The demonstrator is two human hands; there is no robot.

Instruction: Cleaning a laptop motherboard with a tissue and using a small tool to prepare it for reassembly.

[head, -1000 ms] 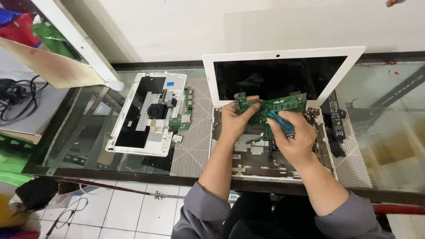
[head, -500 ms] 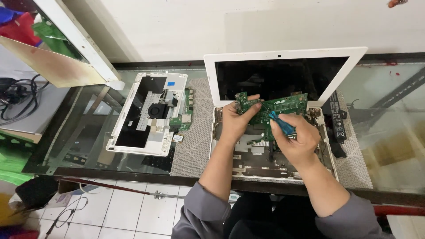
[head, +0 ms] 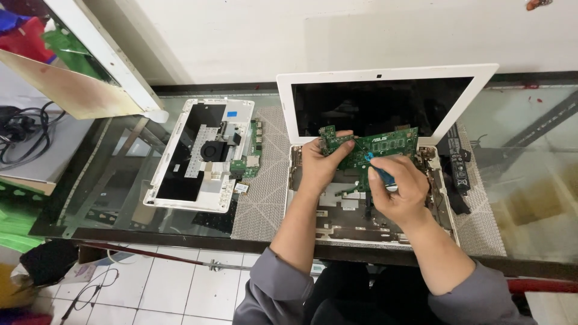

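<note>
A white laptop point(head: 385, 78) lies open on the glass table with its base stripped and its dark screen tilted back. Over the base, my left hand point(head: 319, 165) grips the left end of a green circuit board point(head: 385, 145) and holds it tilted up. My right hand point(head: 397, 189) is closed around a blue-handled tool point(head: 380, 173) whose tip rests on the board's middle. The bare laptop base point(head: 337, 222) shows below my wrists.
A second white laptop shell point(head: 198, 153) with a black fan and small green boards lies to the left. A black battery point(head: 460, 168) sits right of the open laptop. A patterned mat point(head: 265, 192) covers the glass. Cables point(head: 21, 135) lie far left.
My right hand has shifted slightly left with the tool over the board. The left hand keeps its grip and the board stays in place.
</note>
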